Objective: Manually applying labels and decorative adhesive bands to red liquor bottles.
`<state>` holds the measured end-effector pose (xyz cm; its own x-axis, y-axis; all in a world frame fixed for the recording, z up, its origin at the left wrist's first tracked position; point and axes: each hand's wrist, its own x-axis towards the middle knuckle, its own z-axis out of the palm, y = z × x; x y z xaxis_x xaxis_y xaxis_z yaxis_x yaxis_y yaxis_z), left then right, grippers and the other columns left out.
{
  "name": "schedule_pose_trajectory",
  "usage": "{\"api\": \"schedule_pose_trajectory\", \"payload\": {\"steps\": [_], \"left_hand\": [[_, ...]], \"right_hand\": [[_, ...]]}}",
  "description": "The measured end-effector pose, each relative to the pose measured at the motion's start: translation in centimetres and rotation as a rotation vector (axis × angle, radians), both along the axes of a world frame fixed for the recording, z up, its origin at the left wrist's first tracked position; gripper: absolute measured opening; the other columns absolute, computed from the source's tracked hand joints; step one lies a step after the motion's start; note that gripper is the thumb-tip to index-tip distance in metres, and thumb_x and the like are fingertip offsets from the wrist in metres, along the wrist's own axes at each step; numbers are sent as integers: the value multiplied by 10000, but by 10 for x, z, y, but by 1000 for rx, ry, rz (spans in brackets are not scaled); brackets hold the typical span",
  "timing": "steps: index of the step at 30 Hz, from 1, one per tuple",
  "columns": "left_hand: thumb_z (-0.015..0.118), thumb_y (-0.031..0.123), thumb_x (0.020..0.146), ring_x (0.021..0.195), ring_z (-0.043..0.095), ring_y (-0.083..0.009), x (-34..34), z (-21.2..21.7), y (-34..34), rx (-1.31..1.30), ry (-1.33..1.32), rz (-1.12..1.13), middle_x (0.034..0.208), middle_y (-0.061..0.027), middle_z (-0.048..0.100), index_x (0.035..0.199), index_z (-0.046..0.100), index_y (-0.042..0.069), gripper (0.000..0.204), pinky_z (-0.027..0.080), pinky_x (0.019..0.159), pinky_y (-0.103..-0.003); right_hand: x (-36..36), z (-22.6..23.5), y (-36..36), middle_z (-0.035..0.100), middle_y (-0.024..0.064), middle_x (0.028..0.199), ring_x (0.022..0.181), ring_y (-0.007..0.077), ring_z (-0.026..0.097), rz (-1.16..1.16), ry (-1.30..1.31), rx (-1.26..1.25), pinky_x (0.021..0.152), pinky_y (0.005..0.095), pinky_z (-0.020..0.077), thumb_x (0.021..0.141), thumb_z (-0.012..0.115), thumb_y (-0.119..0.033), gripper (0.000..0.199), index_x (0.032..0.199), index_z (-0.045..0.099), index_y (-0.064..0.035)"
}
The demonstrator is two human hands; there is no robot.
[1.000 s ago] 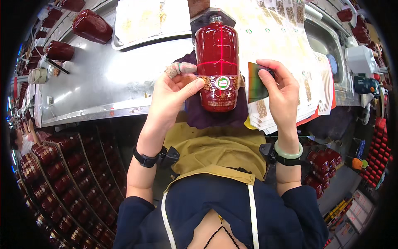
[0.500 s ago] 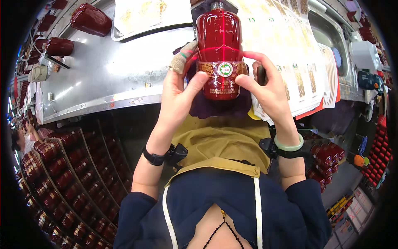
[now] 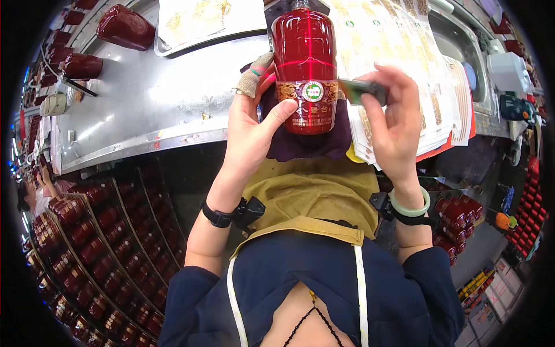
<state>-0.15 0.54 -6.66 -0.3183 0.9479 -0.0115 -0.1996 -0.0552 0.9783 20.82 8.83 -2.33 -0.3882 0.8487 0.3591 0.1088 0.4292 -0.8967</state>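
Table [image 3: 133, 110] of shiny steel runs across the far side, with a sink [image 3: 459, 55] at its right end. Sheets [image 3: 378, 49] of gold-patterned stickers spread over its right part, partly covered by the right hand. A tray [image 3: 211, 44] with papers lies left of the bottle's neck, and two dark red bottles [image 3: 125, 28] lie farther left.

A dark purple cloth [image 3: 306, 147] sits at the near edge beneath the red bottle [image 3: 303, 43], which lies label side up, neck pointing away from the person. Its body is glossy and deep red, with thin bright red lines crossing it.

The left hand [image 3: 252, 124] grips the bottle's left side: thumb pressed on the label's lower left, the other fingers set apart from it along the flank, one in a knitted finger cover [image 3: 250, 81]. The right hand [image 3: 399, 127] pinches a dark-handled scraper [image 3: 373, 89] between thumb and bent fingers; its greenish blade is blurred and reaches the bottle's right side, though whether it touches cannot be told. The label [image 3: 306, 108], brown and gold with a round green-and-white emblem [image 3: 312, 91], wraps the lower body and looks mostly flat in front.
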Motion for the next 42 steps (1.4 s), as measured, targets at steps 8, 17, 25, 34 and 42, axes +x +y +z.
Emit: {"api": "schedule_pose_trajectory", "payload": {"steps": [8, 17, 25, 34, 42], "left_hand": [[831, 107, 857, 1423, 454, -281, 4, 8, -1, 1, 96, -3, 1537, -161, 485, 1576, 374, 21, 857, 340, 1217, -426], [771, 162, 915, 1477, 388, -299, 8, 3, -7, 58, 168, 38, 1611, -194, 394, 1598, 320, -9, 836, 272, 1244, -430], [479, 726, 965, 1535, 179, -519, 22, -15, -53, 124, 1176, 94, 1679, -293, 227, 1471, 619, 193, 748, 145, 1212, -639], [344, 718, 1015, 1529, 196, -514, 17, -14, -34, 160, 872, 155, 1687, -317, 157, 1533, 485, 9, 889, 192, 1222, -571], [633, 787, 833, 1535, 250, -469, 8, -16, -26, 161, 662, 54, 1660, -293, 269, 1608, 249, -61, 1211, 157, 1242, -581]], "right_hand": [[14, 13, -18, 767, 39, 1076, 953, 216, 688, 296, -335, 682, 799, 358, 527, 705, 718, -132, 284, 977, 786, -85], [12, 14, -22, 770, 54, 1027, 853, 190, 704, 241, -282, 617, 727, 326, 525, 704, 723, -60, 289, 984, 795, -77], [15, -9, -36, 699, 102, 980, 807, 157, 647, -131, -200, -187, 723, 278, 513, 935, 682, 27, 230, 1163, 685, 4], [16, -8, -19, 525, 93, 1075, 970, 215, 510, -33, -300, -89, 884, 348, 438, 858, 837, -263, 604, 1320, 545, -5], [-10, 7, -15, 535, 207, 1357, 1282, 357, 530, 63, -376, 61, 1099, 443, 426, 571, 1001, -375, 1128, 1469, 456, 37]]}}
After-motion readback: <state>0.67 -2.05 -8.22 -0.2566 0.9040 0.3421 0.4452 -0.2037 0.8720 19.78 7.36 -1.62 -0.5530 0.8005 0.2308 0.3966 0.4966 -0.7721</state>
